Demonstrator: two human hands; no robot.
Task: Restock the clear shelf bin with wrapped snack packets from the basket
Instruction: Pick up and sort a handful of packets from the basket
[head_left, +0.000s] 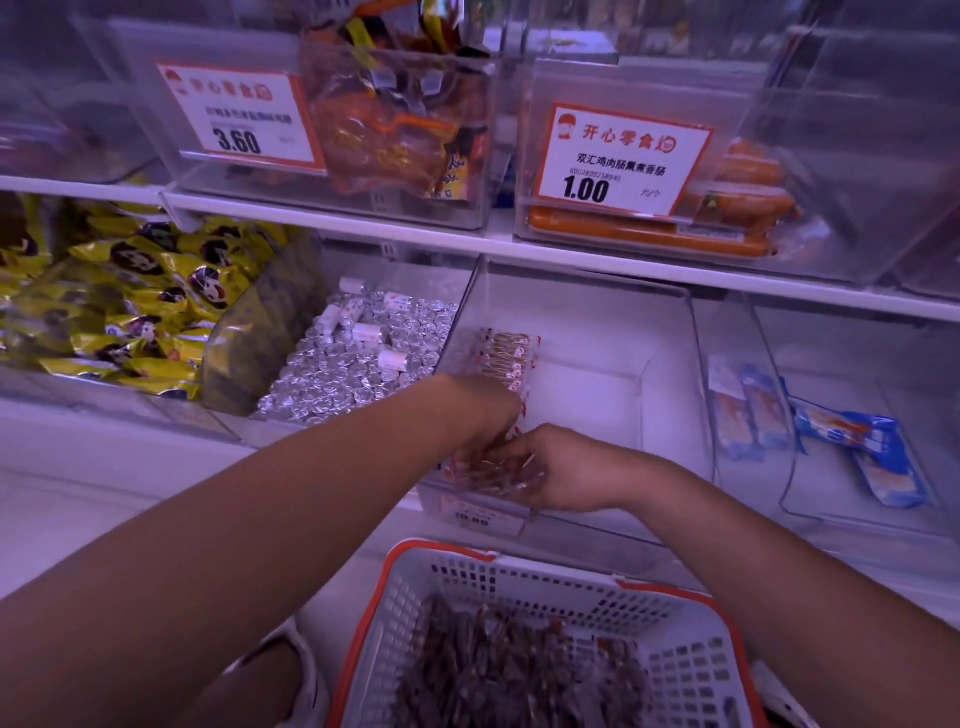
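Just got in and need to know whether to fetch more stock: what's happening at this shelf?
A person is refilling the clear bin with wrapped snack packets. Both hands are at its front: the left hand and right hand hold a bunch of packets there. A row is laid along the left side; the rest is bare. The basket below holds plenty more.

White perforated plastic basket (524, 582) with orange rim; yellow foil packets (130, 291) printed with black-and-white faces; silver foil sweets (358, 369).
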